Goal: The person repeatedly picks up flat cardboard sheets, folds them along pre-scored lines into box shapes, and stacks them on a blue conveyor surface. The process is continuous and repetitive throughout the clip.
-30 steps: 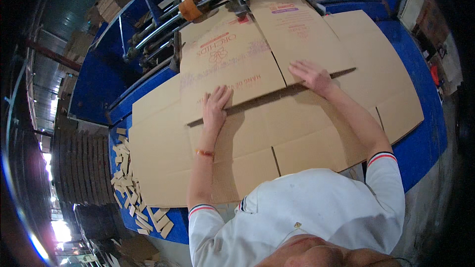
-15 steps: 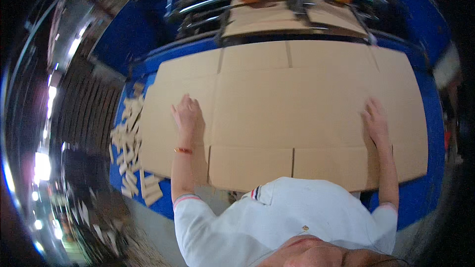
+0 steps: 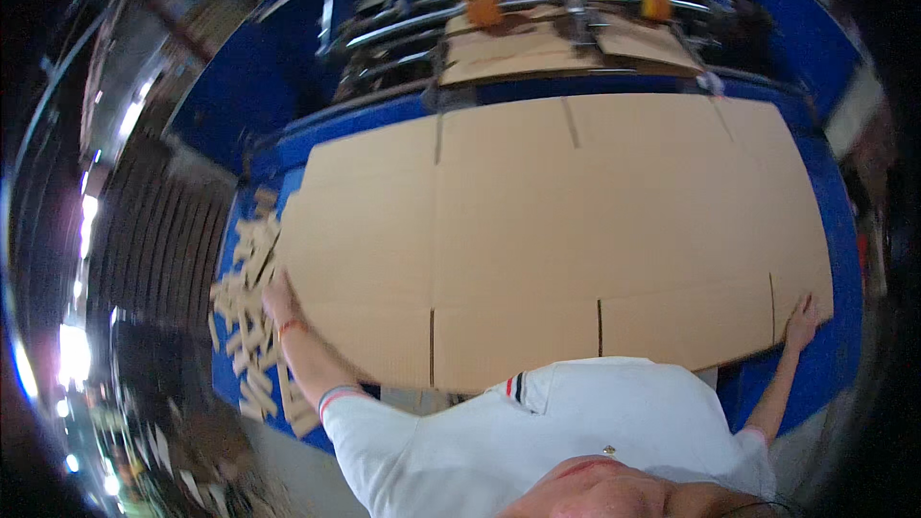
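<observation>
A large, flat brown cardboard sheet (image 3: 518, 221) with slots and crease lines lies across a blue table in front of me. My left hand (image 3: 280, 299) is at its left edge, beside a heap of small cardboard offcuts (image 3: 251, 312). Its fingers look closed on that edge, though the fingertips are blurred. Over at the near right corner, my right hand (image 3: 804, 322) rests on the sheet with its fingers stretched and slightly apart. Whether its thumb goes under the edge is hidden.
Beyond the sheet stands a blue machine with metal bars and orange rollers (image 3: 483, 0). More cardboard pieces (image 3: 518, 48) lie under those bars. The blue table's rim (image 3: 835, 230) shows on the right. To the left is a dark ribbed stack (image 3: 158, 216).
Both hands have moved apart from the sheet's face: the left out to the left edge, the right out to the near right corner. The view has shifted slightly.
</observation>
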A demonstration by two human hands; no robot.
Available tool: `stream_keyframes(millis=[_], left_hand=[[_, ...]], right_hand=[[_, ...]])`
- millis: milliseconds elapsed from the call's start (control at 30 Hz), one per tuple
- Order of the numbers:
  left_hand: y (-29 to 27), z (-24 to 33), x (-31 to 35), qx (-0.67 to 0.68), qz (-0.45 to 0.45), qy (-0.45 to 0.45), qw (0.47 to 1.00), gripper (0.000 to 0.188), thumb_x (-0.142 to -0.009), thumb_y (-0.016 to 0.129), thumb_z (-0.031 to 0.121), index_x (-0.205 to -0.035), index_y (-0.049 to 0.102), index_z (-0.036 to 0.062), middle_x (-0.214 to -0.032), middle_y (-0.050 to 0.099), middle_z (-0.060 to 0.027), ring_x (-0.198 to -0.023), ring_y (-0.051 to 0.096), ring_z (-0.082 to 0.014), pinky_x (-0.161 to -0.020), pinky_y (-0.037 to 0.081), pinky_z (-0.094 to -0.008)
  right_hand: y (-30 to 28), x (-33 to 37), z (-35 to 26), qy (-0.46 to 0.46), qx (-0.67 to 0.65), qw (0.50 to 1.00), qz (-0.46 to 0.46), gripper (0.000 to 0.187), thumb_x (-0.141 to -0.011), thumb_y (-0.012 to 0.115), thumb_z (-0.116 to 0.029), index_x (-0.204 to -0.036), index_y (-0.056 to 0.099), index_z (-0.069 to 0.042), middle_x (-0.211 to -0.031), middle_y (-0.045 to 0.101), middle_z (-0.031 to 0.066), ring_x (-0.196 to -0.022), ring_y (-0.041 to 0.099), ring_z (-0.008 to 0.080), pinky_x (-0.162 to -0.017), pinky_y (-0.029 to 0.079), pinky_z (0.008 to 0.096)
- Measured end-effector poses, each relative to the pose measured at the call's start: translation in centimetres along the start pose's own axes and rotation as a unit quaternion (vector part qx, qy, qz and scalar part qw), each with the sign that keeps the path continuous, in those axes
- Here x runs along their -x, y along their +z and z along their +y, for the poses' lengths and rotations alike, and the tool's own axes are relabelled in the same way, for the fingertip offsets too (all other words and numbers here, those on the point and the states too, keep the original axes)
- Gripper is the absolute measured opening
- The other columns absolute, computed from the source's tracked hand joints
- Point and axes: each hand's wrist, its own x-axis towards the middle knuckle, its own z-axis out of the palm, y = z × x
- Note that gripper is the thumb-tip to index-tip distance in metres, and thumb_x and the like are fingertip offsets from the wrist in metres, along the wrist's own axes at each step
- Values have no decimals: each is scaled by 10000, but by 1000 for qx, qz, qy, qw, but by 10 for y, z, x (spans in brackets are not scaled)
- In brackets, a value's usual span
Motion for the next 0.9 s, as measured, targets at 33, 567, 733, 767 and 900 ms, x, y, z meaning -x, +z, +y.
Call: stream_keyframes(millis=[33, 567, 733, 767, 900], left_hand=[[-8, 12, 17, 76, 12, 1, 997, 721, -829, 491, 626, -1007, 665, -51, -1066, 631, -263, -1037, 596, -394, -899, 452, -470], [14, -5, 27, 138, 242, 17, 960, 477, -746, 711, 478, -850, 636, 18, -854, 640, -149, -810, 597, -346, -736, 451, -480], [-3, 22, 91, -38, 262, 25, 964, 518, -817, 634, 456, -1074, 606, 8, -1020, 639, -161, -939, 613, -348, -798, 492, -439], [0, 37, 110, -1, 313, 37, 949, 516, -826, 615, 467, -1061, 627, 7, -1008, 652, -164, -929, 629, -342, -775, 511, -443], [-23, 35, 201, 57, 267, -54, 960, 487, -838, 598, 449, -1058, 635, 16, -1001, 654, -166, -911, 636, -328, -750, 518, -445]], right_hand=[[-2, 2, 7, 23, 28, 999, 16, 511, -980, 390, -364, -1298, 483, 25, -1376, 444, 210, -1295, 385, 346, -1083, 290, 397], [33, 4, 26, 97, 58, 987, 117, 378, -931, 458, -318, -1165, 567, -41, -1156, 584, 198, -1030, 576, 383, -877, 467, 430], [5, -6, 14, 203, -150, 959, 126, 401, -915, 491, -341, -1191, 582, -64, -1119, 637, 175, -1017, 607, 339, -886, 459, 385], [10, -11, 35, 184, -206, 948, 161, 403, -916, 492, -339, -1201, 580, -67, -1123, 641, 165, -1015, 615, 308, -879, 461, 372], [11, -25, 38, 233, -546, 779, 202, 399, -893, 545, -298, -1177, 596, -23, -1166, 630, 133, -1045, 597, 249, -900, 444, 338]])
